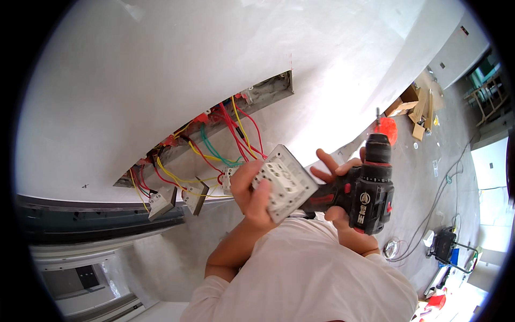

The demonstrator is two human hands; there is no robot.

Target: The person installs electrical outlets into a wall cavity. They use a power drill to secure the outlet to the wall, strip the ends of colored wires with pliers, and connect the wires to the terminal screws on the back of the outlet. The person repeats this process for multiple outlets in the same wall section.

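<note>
We list: left grip [255, 201], clamped on white wall plate [287, 185]; right grip [337, 214], clamped round black drill [371, 188], pale emblem and lettering [363, 209] on side.

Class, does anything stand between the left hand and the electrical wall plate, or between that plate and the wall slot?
The left hand grips the electrical wall plate directly. Red wires and a yellow wire hang between the plate and the wall slot.

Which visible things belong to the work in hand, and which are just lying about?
In the work: white faceplate in left hand; black drill in right hand; coloured wires; wall slot; hanging wired plates.

Lying about: cardboard box; red floor object, kind unclear.
</note>
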